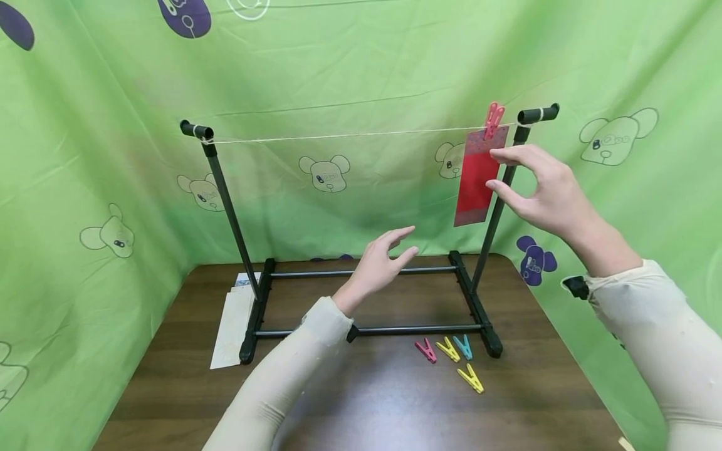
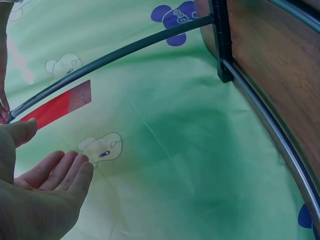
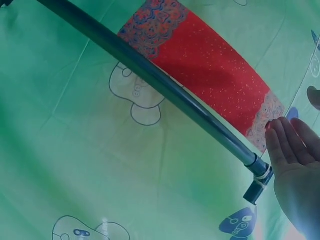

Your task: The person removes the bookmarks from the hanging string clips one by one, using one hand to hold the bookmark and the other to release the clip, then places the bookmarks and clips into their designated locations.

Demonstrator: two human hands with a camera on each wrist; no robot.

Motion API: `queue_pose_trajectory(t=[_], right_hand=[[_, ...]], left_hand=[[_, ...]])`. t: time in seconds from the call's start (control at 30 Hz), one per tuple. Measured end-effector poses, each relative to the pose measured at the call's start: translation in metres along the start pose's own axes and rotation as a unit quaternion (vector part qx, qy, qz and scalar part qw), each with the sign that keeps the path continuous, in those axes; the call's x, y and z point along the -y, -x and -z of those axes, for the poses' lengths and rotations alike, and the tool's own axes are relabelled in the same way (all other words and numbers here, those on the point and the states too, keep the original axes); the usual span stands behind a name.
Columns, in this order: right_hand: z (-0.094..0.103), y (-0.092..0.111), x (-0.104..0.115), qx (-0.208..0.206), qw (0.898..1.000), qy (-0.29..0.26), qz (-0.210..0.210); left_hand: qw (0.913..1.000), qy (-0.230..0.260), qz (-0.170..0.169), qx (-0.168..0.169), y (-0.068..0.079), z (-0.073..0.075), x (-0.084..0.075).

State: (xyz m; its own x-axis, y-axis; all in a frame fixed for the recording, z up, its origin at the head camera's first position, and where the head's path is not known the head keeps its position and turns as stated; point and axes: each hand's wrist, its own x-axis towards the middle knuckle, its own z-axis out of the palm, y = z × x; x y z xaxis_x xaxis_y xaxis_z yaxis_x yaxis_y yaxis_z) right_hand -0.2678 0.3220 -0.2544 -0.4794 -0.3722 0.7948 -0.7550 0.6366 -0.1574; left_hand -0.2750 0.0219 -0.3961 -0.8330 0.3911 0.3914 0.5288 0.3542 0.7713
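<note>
A red paper strip (image 1: 476, 181) with patterned ends hangs from a white string (image 1: 338, 135), held there by a pink clothespin (image 1: 493, 120) near the right end. Just right of the strip, my right hand (image 1: 544, 188) is raised with thumb and fingers spread apart, and nothing is between them. In the right wrist view its fingertips (image 3: 280, 131) appear over the strip's upper end; whether they touch is unclear. Lower and to the left, my left hand (image 1: 375, 266) hovers above the rack's base, fingers extended and thumb apart, holding nothing.
The string spans a black rack (image 1: 231, 213) standing on a brown wooden table (image 1: 361, 401). Several clothespins (image 1: 448, 349), pink, yellow and blue, lie before its right foot. White paper sheets (image 1: 234, 326) lie by the left foot. A green curtain (image 1: 366, 69) surrounds the table's back and sides.
</note>
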Motion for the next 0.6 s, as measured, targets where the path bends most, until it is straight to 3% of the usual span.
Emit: queue_pose_trajectory(t=[0.37, 0.6], right_hand=[[0.007, -0.011, -0.005, -0.011, 1.0, 0.01, 0.021], [0.017, -0.022, -0.009, -0.011, 0.997, 0.022, 0.068]], left_hand=[[0.9999, 0.002, -0.013, 0.0, -0.012, -0.004, -0.001], [0.9999, 0.003, -0.01, 0.007, -0.016, -0.007, -0.006]])
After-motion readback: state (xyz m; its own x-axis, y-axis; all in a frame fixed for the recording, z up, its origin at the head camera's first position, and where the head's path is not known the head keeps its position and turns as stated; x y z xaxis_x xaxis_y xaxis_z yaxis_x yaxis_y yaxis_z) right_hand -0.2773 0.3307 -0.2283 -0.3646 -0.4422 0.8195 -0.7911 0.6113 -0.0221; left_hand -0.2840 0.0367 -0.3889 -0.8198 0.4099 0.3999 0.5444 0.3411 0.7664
